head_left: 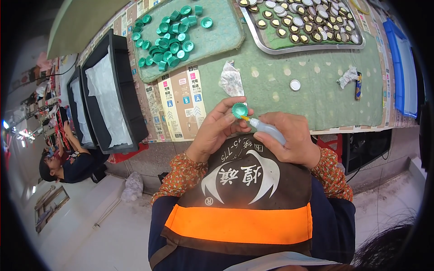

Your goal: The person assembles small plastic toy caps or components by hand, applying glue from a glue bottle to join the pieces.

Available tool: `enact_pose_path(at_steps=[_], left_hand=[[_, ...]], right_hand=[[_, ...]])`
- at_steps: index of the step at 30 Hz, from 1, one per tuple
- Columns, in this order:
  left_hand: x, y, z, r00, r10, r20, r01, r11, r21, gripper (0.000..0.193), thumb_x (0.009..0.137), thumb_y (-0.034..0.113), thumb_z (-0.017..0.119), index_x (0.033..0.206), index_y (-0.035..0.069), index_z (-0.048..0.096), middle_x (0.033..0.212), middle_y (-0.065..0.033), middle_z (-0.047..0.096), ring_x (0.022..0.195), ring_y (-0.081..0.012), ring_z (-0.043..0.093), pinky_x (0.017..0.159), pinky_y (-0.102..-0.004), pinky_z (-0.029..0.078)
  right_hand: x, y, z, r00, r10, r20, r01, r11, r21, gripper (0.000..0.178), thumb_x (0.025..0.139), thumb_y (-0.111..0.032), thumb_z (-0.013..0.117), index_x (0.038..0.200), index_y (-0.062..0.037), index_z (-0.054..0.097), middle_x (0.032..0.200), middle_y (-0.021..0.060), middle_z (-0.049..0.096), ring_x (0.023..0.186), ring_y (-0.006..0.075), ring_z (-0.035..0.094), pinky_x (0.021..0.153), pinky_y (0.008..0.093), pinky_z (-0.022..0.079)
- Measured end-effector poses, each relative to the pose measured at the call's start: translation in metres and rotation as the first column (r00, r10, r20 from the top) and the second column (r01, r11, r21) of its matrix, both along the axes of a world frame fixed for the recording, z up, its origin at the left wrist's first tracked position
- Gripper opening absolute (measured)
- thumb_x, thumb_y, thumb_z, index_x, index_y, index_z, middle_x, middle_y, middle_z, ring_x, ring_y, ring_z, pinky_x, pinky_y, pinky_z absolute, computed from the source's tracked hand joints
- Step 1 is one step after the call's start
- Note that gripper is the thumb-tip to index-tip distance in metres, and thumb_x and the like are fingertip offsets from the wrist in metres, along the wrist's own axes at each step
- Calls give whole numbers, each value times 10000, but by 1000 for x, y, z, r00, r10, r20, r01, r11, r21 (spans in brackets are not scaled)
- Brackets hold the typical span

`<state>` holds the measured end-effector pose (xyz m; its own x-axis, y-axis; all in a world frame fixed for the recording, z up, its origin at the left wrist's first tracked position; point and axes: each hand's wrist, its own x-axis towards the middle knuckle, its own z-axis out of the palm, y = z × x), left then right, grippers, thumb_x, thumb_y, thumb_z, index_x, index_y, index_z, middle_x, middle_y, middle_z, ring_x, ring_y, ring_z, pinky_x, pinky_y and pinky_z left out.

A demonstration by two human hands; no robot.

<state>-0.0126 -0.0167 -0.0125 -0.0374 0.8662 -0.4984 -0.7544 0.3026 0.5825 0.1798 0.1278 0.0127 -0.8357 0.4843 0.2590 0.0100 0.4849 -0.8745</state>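
Note:
My left hand (212, 131) pinches a small green fluted cup (239, 110) between thumb and fingers, its hollow facing up toward me. My right hand (293, 137) is closed round a translucent squeeze bottle (270, 131). The bottle's yellow nozzle tip (245, 118) points at the cup's lower rim; whether they touch I cannot tell. Just beyond my left hand lies a crumpled whitish cloth or tissue (231, 77). A single white round piece with a scalloped edge (294, 85) rests on the green mat (266, 72), beyond my right hand.
Several loose green cups (174, 43) lie on a mat-lined tray (212, 49) at the far left. A metal tray (312, 49) at the far right bears many dark fluted pieces. Black bins (121, 58) stand left, a blue tray (400, 67) right. A person (77, 165) works farther left.

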Motion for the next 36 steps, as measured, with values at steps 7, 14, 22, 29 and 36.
enact_pose_path(at_steps=[7,14,22,29,36], left_hand=[[0,-1,-3,1000,-4,11,4,1000,6,469,1053,195,568,1491,83,446,1329,-134,616,1009,-112,638,1001,-359,560],[0,-3,-10,1000,-10,23,10,1000,-1,448,1052,221,578,1460,71,469,1295,-121,627,1010,-116,650,990,-365,572],[-1,-8,-12,996,78,45,-76,996,-55,390,1047,273,576,1328,13,507,1110,-70,627,936,-129,636,966,-371,584],[-9,-17,-8,951,40,-305,-76,991,-106,301,1041,174,573,1308,57,498,1123,-58,591,958,-130,621,953,-363,571],[-12,-26,-6,838,94,-538,-71,995,64,431,948,-52,603,1333,75,454,1293,-65,510,1163,-145,539,1023,-387,548]], right_hand=[[2,0,1,997,32,69,-32,999,-3,321,861,-158,798,1109,-37,636,823,135,697,683,315,704,590,380,533],[2,1,0,995,55,82,-53,998,-34,283,862,-127,794,1070,-22,634,880,140,719,709,304,722,614,360,548],[3,2,-4,985,-24,170,83,933,-350,319,882,-126,792,1131,-22,622,896,83,713,736,175,696,668,301,541],[-20,13,-32,991,-117,65,134,870,-474,391,906,-106,769,1232,-27,568,1053,48,668,860,98,642,691,251,522],[-61,8,-45,987,-105,119,157,750,-643,357,947,-102,722,1231,-25,520,1012,69,670,830,80,626,653,236,501]])
